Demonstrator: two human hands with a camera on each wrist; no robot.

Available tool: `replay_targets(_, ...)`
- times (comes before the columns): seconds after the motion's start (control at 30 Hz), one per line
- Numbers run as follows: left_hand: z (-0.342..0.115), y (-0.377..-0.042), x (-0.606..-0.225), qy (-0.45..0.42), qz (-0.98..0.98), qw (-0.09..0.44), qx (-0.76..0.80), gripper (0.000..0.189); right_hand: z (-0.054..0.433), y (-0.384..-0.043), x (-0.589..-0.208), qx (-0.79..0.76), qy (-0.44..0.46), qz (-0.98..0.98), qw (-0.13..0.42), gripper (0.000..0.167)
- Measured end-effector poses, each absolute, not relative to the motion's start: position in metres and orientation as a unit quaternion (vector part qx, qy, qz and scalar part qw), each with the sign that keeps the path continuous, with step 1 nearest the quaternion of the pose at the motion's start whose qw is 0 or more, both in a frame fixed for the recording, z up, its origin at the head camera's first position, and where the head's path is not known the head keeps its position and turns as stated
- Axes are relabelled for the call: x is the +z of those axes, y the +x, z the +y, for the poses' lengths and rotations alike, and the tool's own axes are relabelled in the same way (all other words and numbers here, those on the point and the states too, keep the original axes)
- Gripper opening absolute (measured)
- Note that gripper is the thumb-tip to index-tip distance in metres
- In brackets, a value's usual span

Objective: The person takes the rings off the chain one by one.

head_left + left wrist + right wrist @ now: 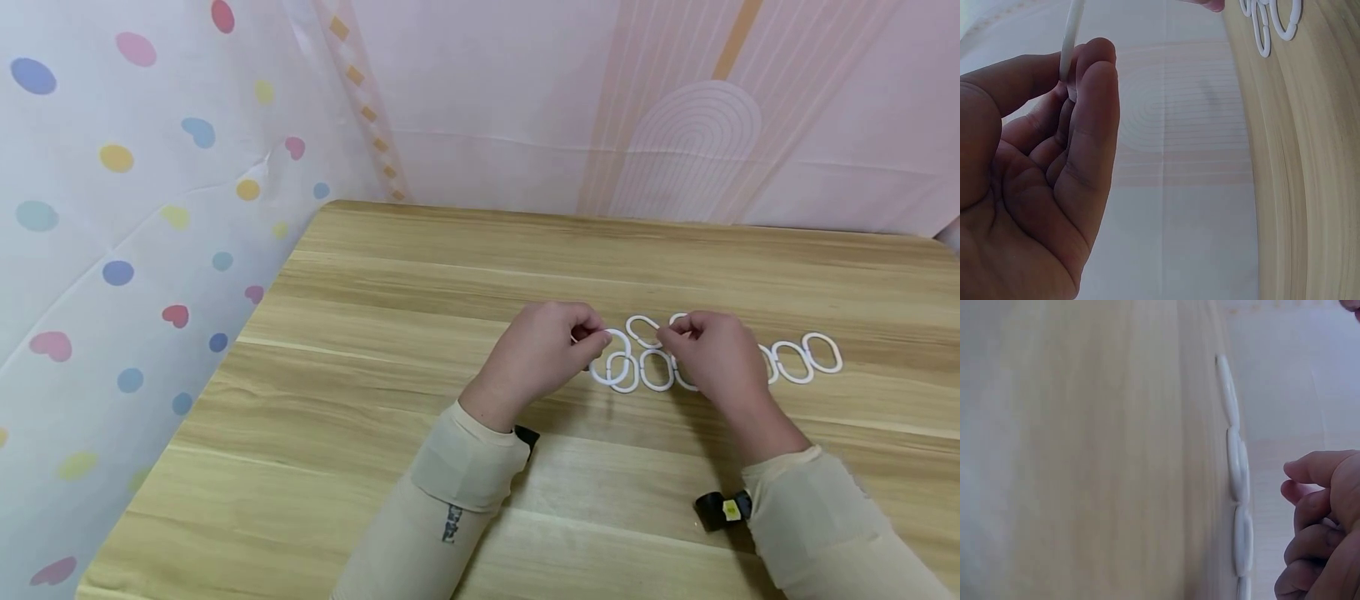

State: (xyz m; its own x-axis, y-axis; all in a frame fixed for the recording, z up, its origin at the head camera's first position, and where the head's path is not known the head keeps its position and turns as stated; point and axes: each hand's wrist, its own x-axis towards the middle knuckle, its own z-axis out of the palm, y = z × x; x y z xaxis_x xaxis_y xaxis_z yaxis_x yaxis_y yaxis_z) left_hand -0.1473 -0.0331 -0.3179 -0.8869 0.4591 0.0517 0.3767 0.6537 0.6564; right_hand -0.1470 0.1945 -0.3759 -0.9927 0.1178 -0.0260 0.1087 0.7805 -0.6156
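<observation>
My left hand (543,358) pinches a white oval plastic link (1071,40) between thumb and fingertips, raised over the table. In the head view that link overlaps another white link (637,373). The right hand (720,354) hovers just above the row, fingers loosely bent. A small gap shows between its thumb and index finger in the right wrist view, with nothing held there. Close to its fingertips in the head view is a further link (639,317). Several links run in a row beneath and past this hand, ending with a link (839,358) at the right; some are partly covered by it.
The wooden table (337,400) extends around the links. A pink patterned backdrop (510,108) stands behind it, and a dotted white sheet (75,250) hangs along its left side. A black wrist camera (722,510) sits by the right sleeve.
</observation>
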Motion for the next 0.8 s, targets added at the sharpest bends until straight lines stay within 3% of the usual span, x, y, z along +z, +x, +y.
replay_targets(0.67, -0.03, -0.149, -0.317, 0.239, 0.901, 0.061, 0.357, 0.012, 0.173, -0.119, -0.34, 0.411, -0.038, -0.909, 0.056, 0.031)
replay_targets(0.8, -0.035, -0.148, -0.317, 0.231, 0.903, 0.07, 0.355, 0.011, 0.162, -0.115, -0.334, 0.442, -0.018, -0.895, 0.063, 0.025)
